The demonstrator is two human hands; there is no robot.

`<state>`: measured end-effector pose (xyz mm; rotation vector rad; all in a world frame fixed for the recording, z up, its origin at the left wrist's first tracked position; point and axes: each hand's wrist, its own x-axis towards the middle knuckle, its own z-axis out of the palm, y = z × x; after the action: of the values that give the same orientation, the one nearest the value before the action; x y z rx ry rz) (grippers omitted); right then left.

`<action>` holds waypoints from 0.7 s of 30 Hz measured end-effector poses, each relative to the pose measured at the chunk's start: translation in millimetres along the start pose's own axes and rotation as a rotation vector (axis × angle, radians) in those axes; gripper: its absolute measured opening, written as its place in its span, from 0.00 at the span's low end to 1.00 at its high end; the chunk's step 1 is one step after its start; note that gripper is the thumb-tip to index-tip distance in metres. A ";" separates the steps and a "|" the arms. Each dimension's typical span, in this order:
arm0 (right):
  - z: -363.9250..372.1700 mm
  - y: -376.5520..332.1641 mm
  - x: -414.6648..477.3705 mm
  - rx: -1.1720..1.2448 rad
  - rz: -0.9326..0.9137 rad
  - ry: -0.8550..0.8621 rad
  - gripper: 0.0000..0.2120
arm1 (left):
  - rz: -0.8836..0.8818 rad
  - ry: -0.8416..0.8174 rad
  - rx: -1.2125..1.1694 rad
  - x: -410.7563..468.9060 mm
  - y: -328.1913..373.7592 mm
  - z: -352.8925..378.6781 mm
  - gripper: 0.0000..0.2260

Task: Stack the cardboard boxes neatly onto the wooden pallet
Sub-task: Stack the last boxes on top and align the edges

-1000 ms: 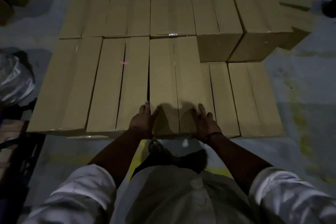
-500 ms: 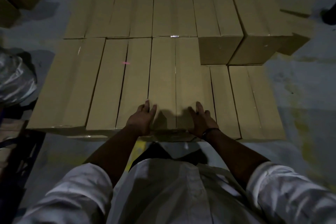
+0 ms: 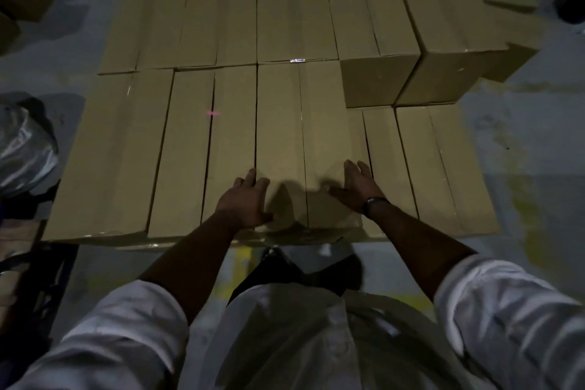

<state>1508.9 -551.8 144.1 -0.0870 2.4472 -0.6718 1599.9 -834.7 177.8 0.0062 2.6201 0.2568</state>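
Both over box (image 3: 304, 123): left hand (image 3: 245, 199) at left edge, right hand (image 3: 357, 188) right; fingers (image 3: 252, 176) straight.

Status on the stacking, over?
Left hand and right hand open, flat on near middle box. Box sits against left neighbour. Near-right boxes one tier lower.

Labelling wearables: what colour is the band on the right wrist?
Black; the wristband shows best in the head view, behind the right hand.

Plain tan cardboard boxes (image 3: 278, 136); pink light spot (image 3: 212, 113) on one; grey concrete floor (image 3: 538, 142), yellow-stained; white rolled sleeves (image 3: 506, 320); black wristband (image 3: 371, 204).
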 end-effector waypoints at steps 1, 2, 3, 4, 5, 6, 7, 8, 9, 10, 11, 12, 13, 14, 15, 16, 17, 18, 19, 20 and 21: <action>-4.2 -3.1 7.5 -0.011 -0.001 -0.004 0.49 | -0.002 -0.003 0.031 6.8 -2.4 -4.9 0.47; -8.9 -7.4 14.3 -0.014 0.000 -0.005 0.49 | 0.000 -0.013 0.066 14.0 -4.2 -9.9 0.49; -12.7 -11.9 22.0 -0.008 0.003 -0.005 0.50 | 0.005 -0.024 0.094 21.3 -6.0 -14.3 0.50; -16.1 -17.3 29.1 -0.001 0.006 -0.005 0.50 | 0.008 -0.040 0.110 28.8 -7.8 -17.9 0.52; -17.8 -21.5 37.3 -0.001 0.007 -0.001 0.50 | 0.010 -0.063 0.119 36.2 -9.7 -20.7 0.54; -18.5 -25.0 45.6 -0.012 0.007 0.007 0.50 | 0.009 -0.090 0.120 42.5 -11.7 -23.0 0.57; -19.0 -28.2 53.7 -0.024 0.009 0.018 0.50 | 0.007 -0.111 0.110 48.4 -14.0 -24.2 0.59; -19.6 -31.5 61.1 -0.032 0.013 0.027 0.50 | 0.008 -0.131 0.092 52.7 -16.1 -25.2 0.62; -20.0 -34.3 68.1 -0.032 0.017 0.034 0.50 | 0.011 -0.146 0.066 55.9 -18.8 -25.3 0.63; -20.8 -38.3 73.2 -0.028 0.020 0.039 0.50 | 0.017 -0.158 0.046 57.5 -21.1 -26.0 0.65; -21.1 -41.7 77.8 -0.023 0.022 0.043 0.49 | 0.027 -0.160 0.033 58.2 -23.7 -25.9 0.65; -21.6 -45.6 79.9 -0.025 0.022 0.051 0.49 | 0.036 -0.160 0.018 58.5 -27.2 -24.5 0.66; -21.2 -48.2 81.1 -0.039 0.023 0.059 0.48 | 0.043 -0.152 0.001 58.1 -31.3 -22.5 0.65; -21.0 -51.1 79.4 -0.062 0.027 0.064 0.47 | 0.052 -0.137 -0.015 56.7 -35.0 -20.2 0.64; -19.9 -51.8 77.8 -0.084 0.025 0.065 0.46 | 0.067 -0.116 -0.028 55.5 -38.1 -17.3 0.63; -18.7 -51.5 75.6 -0.103 0.020 0.063 0.46 | 0.086 -0.089 -0.023 54.0 -39.6 -15.4 0.61; -17.7 -50.7 73.8 -0.122 0.010 0.062 0.45 | 0.106 -0.061 0.008 53.4 -40.2 -13.9 0.59; -18.1 -50.2 72.1 -0.143 0.002 0.055 0.44 | 0.120 -0.045 0.056 53.6 -39.7 -12.9 0.58; -19.1 -48.7 72.0 -0.164 -0.003 0.042 0.44 | 0.124 -0.050 0.099 53.7 -37.9 -13.5 0.57; -21.6 -48.5 70.9 -0.186 -0.002 0.020 0.44 | 0.119 -0.071 0.119 54.3 -35.1 -14.9 0.57; -24.4 -48.0 71.0 -0.210 0.001 -0.010 0.45 | 0.109 -0.093 0.131 55.3 -33.9 -14.3 0.59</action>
<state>1432.5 -597.6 146.8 -0.1712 2.5003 -0.4106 1546.1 -867.7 157.0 0.2009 2.5425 0.1184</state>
